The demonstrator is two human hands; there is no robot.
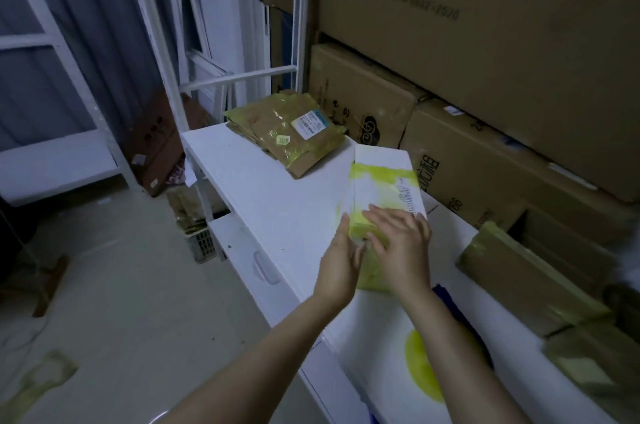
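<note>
Cardboard cartons (485, 42) fill the right side of the head view, stacked in a white metal rack (298, 8). In front of them runs a white table (263, 195). On it, near the middle of the picture, lies a white box (381, 177) wrapped crosswise with bands of yellow tape, with a printed label along its right upper edge. The box lies lengthwise away from the person, its far end close to the cartons.

Both hands are at the near end of this box. The left hand (337, 264) stands flat against the box's left side, fingers straight and together, pointing away; it presses rather than clasps. The right hand (403, 240) lies on top, palm down, fingers spread and only slightly bent across the taped part. Neither hand curls round the box.

At the far end of the table, well apart from the box, sits a pile of brown parcels (287, 136) bound in the same yellow tape, the top one bearing a white label. More taped brown packets (519, 281) lie to the right of the right forearm. Nearest the camera, under the forearms, lies a white sheet with a yellow disc (420, 368). Left of the table, on the pale floor (121, 302), stands a grey basket (202, 245).
</note>
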